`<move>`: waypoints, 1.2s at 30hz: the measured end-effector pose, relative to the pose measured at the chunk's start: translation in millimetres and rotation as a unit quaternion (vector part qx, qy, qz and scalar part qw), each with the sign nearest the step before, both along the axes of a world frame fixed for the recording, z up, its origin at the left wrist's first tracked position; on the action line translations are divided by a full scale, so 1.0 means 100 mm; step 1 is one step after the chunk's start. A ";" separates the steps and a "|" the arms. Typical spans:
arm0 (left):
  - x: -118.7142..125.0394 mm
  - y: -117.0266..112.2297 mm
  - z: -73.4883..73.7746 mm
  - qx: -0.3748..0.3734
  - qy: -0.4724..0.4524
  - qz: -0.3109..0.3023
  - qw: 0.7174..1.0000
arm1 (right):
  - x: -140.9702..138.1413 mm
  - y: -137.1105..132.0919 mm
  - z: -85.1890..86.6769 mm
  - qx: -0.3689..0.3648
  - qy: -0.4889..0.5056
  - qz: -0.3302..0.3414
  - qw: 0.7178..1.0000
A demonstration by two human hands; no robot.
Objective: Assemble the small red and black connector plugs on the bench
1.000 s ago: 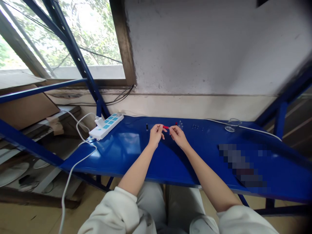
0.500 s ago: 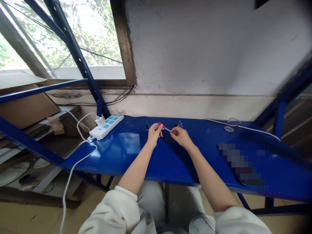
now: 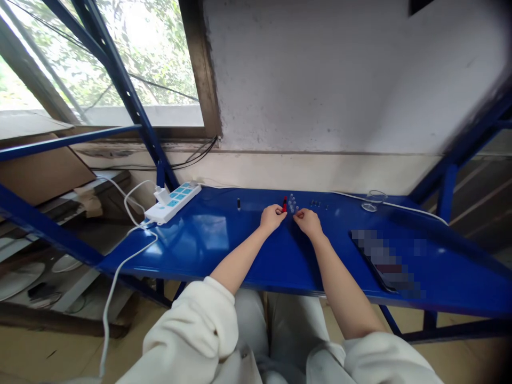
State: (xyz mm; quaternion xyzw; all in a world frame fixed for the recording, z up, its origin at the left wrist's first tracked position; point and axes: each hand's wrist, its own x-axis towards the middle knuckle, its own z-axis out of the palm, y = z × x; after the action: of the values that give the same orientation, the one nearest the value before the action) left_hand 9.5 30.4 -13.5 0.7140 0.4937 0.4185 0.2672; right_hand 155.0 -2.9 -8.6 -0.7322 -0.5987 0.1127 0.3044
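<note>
My left hand (image 3: 272, 217) is closed in a pinch on a small red cap-like piece (image 3: 284, 209), low over the blue table. Right beside it stands another small red piece (image 3: 285, 199). To the right, my right hand (image 3: 309, 222) has thumb and fingers pinched together at a short clear tube (image 3: 296, 210), its lower end hidden by the fingertips. Several clear tubes (image 3: 292, 201) stand in a cluster between and just beyond my two hands. A small dark cylinder with a pale lower end (image 3: 239, 204) stands alone to the left.
On the blue table (image 3: 224, 256), a white power strip (image 3: 170, 205) with a cable lies at the left. Several tiny pieces (image 3: 316, 203) sit right of the tubes. A clear glass (image 3: 372, 201) and a dark blurred-out flat object (image 3: 378, 261) are further right.
My hands held a red piece and a clear tube joined end to end; these are now apart. Both hands have moved right, to the red piece and the tube cluster.
</note>
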 end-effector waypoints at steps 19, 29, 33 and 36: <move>-0.03 -0.07 0.10 0.038 0.108 0.063 0.991 | -0.06 -0.02 0.01 -0.049 -0.054 -0.006 0.997; -0.93 -0.26 0.33 0.081 0.149 0.231 0.958 | -0.23 -0.13 0.14 -0.020 -0.115 0.081 0.990; -1.01 -0.18 0.26 0.050 0.170 0.262 0.949 | -0.35 -0.16 0.14 0.040 -0.108 0.186 0.976; -1.02 -0.12 0.22 0.027 0.190 0.260 0.946 | -0.40 -0.15 0.12 0.048 -0.096 0.210 0.972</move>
State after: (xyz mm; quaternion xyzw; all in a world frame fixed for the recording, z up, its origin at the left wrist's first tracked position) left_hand -92.6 18.4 8.3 0.6340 0.6925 0.3428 0.0311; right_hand 115.0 -18.3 3.0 -0.5823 -0.7700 0.0747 0.2499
